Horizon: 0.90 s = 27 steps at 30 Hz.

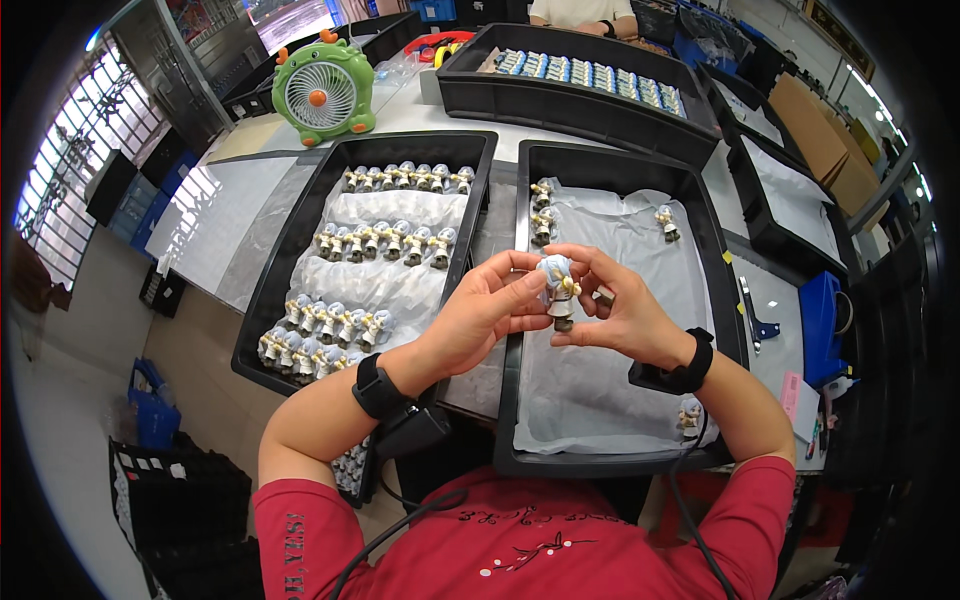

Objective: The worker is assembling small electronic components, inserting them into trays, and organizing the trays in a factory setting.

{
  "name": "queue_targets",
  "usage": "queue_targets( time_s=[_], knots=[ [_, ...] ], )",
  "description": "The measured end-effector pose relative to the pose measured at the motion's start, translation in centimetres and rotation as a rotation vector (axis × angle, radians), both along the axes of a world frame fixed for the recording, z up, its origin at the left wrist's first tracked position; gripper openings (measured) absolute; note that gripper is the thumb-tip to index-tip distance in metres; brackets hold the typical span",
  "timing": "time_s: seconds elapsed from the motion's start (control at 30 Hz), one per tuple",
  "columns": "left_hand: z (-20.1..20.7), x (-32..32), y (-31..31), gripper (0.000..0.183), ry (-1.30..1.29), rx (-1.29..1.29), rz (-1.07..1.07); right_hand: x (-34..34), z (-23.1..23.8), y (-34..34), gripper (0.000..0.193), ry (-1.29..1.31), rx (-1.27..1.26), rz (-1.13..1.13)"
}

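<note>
Between my two hands is a small painted figurine point(559, 285) with pale blue hair, a white outfit with gold trim and a dark base. My left hand point(492, 305) grips it from the left, thumb against its upper part. From the right, my right hand point(625, 310) closes on it, with fingers at its head and the thumb by its base. The figurine is upright above the left edge of a black tray point(735, 330) lined with white sheeting. A few like figurines lie in that tray, among them one at its far right point(667, 223) and one near its front right corner point(689, 416).
A second black tray point(262, 300) at left holds several rows of figurines. Beyond stand a green fan point(323, 90) and another filled black tray point(560, 105). A blue holder point(824, 325) and a knife-like tool point(750, 312) are at right. Someone in white point(582, 13) sits across.
</note>
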<state>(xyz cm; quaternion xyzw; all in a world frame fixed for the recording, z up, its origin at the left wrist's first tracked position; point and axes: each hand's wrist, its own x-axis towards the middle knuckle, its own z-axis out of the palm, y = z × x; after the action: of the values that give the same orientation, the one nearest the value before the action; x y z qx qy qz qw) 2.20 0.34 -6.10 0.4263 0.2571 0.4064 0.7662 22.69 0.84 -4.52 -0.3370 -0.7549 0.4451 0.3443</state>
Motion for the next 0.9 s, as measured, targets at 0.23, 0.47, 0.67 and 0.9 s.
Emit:
queue_targets(
  time_s=[0.23,0.47,0.67,0.9],
  knots=[
    [0.14,-0.05,0.03,0.032,0.010,-0.006,-0.014,0.04,-0.01,-0.01,0.075,0.008,-0.014,0.002],
    [-0.07,0.10,0.00,0.031,-0.013,-0.005,-0.005,0.10,0.19,-0.17,0.076,0.009,-0.059,0.006],
    [0.02,0.00,-0.11,0.034,0.007,-0.015,-0.018,0.03,0.34,-0.25,0.080,-0.030,-0.110,0.009],
    [0.49,0.41,-0.38,0.037,-0.005,-0.019,-0.005,0.01,0.10,-0.12,0.077,-0.066,-0.027,-0.009]
  ],
)
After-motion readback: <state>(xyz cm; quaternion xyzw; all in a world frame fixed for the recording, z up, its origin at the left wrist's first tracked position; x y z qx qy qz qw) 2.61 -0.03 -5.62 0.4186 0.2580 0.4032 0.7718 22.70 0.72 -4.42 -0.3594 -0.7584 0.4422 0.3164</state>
